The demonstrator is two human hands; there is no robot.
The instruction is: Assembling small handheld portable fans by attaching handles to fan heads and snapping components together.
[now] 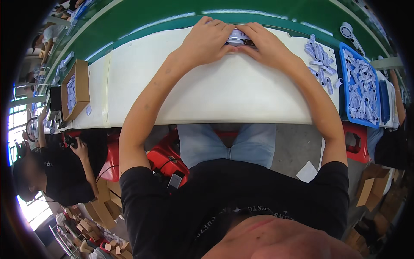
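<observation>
My left hand (208, 39) and my right hand (264, 45) meet at the far side of the white work surface (207, 97). Between them they grip a pale lavender plastic part (235, 38) with a shiny strip and a dark piece along its near side. Fingers of both hands lie over its top, and the thumbs press from the near side. Most of the part is covered by my hands, so its full shape cannot be made out.
Loose lavender plastic pieces (319, 56) lie right of my right arm, beside a blue tray (341, 82) full of similar pieces. A cardboard box (81, 88) with lavender parts stands at the left. Beyond runs a green conveyor belt (172, 15); a person (60, 168) sits at left.
</observation>
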